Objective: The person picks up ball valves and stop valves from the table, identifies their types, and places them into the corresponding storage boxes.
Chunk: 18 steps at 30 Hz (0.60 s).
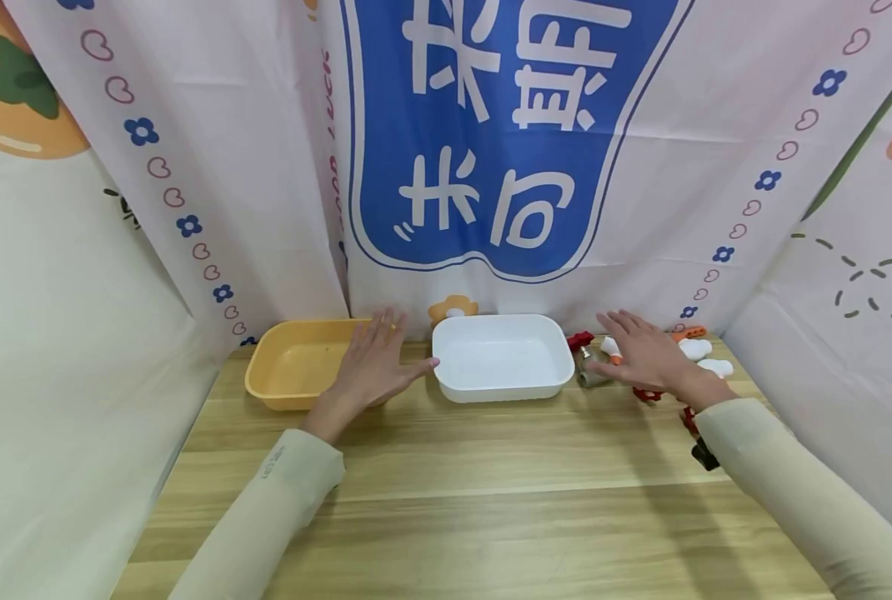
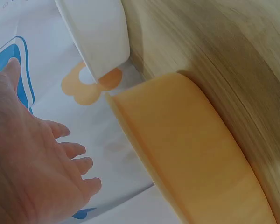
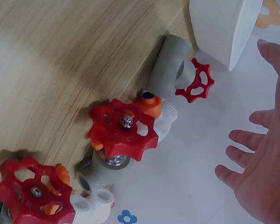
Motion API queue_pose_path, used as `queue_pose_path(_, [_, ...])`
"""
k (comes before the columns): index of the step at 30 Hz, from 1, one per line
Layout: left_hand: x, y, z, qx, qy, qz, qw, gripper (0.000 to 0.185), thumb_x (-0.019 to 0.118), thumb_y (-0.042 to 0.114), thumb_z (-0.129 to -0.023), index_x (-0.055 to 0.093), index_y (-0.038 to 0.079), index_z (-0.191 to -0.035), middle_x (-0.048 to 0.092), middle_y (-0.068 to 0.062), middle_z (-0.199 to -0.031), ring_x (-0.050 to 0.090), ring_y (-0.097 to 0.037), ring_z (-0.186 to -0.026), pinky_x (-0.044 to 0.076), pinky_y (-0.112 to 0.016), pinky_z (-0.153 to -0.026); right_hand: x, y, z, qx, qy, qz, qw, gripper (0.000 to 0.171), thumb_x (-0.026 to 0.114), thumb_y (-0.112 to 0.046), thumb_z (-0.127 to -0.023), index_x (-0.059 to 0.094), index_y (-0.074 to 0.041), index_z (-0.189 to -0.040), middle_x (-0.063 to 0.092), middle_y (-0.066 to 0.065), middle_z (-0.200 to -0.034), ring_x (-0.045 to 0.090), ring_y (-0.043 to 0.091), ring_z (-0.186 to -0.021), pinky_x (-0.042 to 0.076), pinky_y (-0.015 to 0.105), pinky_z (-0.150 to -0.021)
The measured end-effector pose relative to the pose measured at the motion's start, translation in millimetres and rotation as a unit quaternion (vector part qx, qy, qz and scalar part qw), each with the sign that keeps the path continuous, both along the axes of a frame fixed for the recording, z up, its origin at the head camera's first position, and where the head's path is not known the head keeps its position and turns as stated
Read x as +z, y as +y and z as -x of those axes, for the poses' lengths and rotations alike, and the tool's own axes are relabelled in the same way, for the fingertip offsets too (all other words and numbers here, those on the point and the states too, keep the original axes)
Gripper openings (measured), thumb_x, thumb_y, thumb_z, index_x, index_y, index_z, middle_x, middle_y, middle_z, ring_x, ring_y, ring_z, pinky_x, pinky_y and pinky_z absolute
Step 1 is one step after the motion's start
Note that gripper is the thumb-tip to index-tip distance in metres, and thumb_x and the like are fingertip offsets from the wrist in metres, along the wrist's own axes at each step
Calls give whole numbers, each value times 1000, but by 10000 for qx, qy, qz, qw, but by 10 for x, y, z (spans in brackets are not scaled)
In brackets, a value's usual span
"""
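When seen from above, first a wood-grain table point(image 1: 491, 483) before the white tray point(image 1: 502, 393), crossed by two pale sleeves point(image 1: 266, 500). Nearer than the white tray and well right of it, a black piece point(image 1: 704, 454), then a red handwheel point(image 3: 36, 192). Just left of the white tray, a left hand point(image 1: 374, 367) in the air, straight-fingered, with thumb spread toward the rim. To the white tray's right, a right hand point(image 1: 644, 354), likewise spread, near a grey pipe tee point(image 3: 165, 70), white fittings point(image 1: 694, 348) and an orange piece point(image 1: 690, 333). Left of the white tray, partly behind the left hand, a yellow tray point(image 1: 281, 402). Behind the white tray, a cloth point(image 1: 266, 167) with a blue panel point(image 1: 521, 150).
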<state>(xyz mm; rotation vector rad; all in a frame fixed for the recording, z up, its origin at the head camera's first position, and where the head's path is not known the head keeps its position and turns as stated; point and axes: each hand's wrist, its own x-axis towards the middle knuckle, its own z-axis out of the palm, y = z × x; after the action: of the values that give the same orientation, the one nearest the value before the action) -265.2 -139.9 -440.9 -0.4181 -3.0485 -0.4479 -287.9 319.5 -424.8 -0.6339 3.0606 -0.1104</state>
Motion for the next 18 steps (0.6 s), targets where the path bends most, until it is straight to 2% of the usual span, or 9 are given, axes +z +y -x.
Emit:
queue_pose_path(3, [3,43,9,3,-57,-35,10000,112,41,86,-94,18,8,-170,8,-16,-178,3,-36,-165,2,-61,-132,14,31,-5,-4,-37,-37,10000,101,63,-67,-97,30,-1,-166,33,29,-167,31,53,-153,32,73,-119])
queue_pose_path(7, [2,104,22,-32,-84,-57,9999,112,41,87,-93,17,9,-171,7,-16,-178,3,-36,-165,3,-60,-132,28,80,-9,126,-25,-53,9999,96,68,-60,-97,34,0,-164,37,30,-165,36,53,-150,36,73,-117])
queue_pose_path(13, [-2,194,28,-172,-14,-33,9998,112,41,86,-94,15,8,-171,7,-16,-178,3,-36,-165,5,-59,-132,38,137,-4,404,-55,111,9991,92,77,-52,-94,40,0,-161,41,30,-162,41,53,-146,40,73,-113])
queue_pose_path(18, [0,277,24,-302,81,-124,9994,110,45,82,-95,17,7,-170,8,-16,-178,5,-37,-165,6,-61,-132,17,168,22,433,-225,127,9987,94,81,-50,-91,40,-3,-161,40,28,-163,43,53,-145,44,74,-109])
